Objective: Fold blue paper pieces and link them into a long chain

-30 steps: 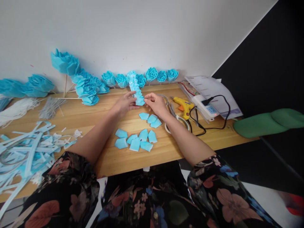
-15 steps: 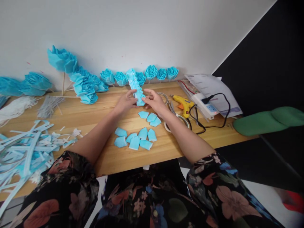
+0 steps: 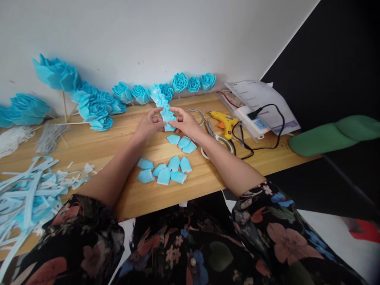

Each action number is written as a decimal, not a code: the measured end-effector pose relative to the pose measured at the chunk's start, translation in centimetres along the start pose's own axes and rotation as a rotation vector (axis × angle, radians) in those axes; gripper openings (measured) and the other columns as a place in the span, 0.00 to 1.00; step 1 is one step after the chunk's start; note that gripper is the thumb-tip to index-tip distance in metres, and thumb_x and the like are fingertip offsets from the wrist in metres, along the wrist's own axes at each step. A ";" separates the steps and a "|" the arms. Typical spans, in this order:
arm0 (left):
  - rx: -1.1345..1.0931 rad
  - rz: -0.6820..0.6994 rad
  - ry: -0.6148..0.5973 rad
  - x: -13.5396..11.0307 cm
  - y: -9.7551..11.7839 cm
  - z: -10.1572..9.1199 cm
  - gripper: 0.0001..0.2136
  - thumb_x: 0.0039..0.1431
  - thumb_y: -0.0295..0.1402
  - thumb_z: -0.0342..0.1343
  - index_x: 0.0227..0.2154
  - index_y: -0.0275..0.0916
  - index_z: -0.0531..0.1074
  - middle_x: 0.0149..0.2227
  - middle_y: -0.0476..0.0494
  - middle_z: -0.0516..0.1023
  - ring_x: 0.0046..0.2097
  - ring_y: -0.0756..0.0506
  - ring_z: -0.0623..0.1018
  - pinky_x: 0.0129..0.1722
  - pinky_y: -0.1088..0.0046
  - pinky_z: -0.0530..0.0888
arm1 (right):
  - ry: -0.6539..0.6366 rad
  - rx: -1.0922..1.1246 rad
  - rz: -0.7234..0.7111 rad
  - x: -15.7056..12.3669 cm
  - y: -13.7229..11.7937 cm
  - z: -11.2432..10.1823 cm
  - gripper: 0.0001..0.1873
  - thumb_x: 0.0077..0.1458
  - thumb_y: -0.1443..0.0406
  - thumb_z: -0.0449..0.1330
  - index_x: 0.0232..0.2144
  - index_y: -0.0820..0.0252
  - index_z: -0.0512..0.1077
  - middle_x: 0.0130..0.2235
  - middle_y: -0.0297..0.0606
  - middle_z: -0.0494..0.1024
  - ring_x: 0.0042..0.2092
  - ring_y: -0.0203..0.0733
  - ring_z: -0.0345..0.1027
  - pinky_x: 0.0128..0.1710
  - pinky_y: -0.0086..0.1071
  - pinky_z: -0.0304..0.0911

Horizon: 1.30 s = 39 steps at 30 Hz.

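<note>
My left hand [image 3: 149,126] and my right hand [image 3: 185,123] both pinch the near end of a long strip of overlapping blue foam petals [image 3: 162,106], which runs away from me toward the wall. Just below my hands lie three loose blue petals [image 3: 181,143] on the wooden table [image 3: 97,150]. Closer to me sits a cluster of several more blue petals [image 3: 164,171].
Blue foam roses [image 3: 190,83] line the wall, with bigger ones [image 3: 92,105] at left. A yellow glue gun [image 3: 224,120], scissors, a tape roll [image 3: 218,142] and a power strip [image 3: 255,122] with black cable lie right. Blue and white offcuts [image 3: 32,190] pile at left.
The view has swung a little to the right and down. Both hands stay on the petal strip, with fingers shifted slightly along its near end.
</note>
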<state>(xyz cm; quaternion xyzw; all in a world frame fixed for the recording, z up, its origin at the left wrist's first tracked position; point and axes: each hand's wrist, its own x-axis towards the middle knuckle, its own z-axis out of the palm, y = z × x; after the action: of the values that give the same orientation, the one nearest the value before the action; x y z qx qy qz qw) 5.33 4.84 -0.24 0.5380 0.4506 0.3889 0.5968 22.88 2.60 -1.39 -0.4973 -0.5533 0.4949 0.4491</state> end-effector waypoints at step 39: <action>0.425 0.647 0.495 -1.1 3.5 -0.4 0.11 0.61 0.26 0.52 0.44 0.39 0.75 0.41 0.44 0.80 0.46 0.46 0.80 0.51 0.68 0.77 | 0.308 -0.917 -0.480 -2.7 -1.8 -2.0 0.20 0.72 0.62 0.46 0.56 0.59 0.73 0.51 0.46 0.81 0.51 0.47 0.73 0.52 0.38 0.63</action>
<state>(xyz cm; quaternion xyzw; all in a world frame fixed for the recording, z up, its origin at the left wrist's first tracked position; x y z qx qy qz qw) 4.72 4.36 3.37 0.6525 0.4581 0.5711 0.1953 24.97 0.06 0.59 -0.5687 -0.7385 0.0076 0.3621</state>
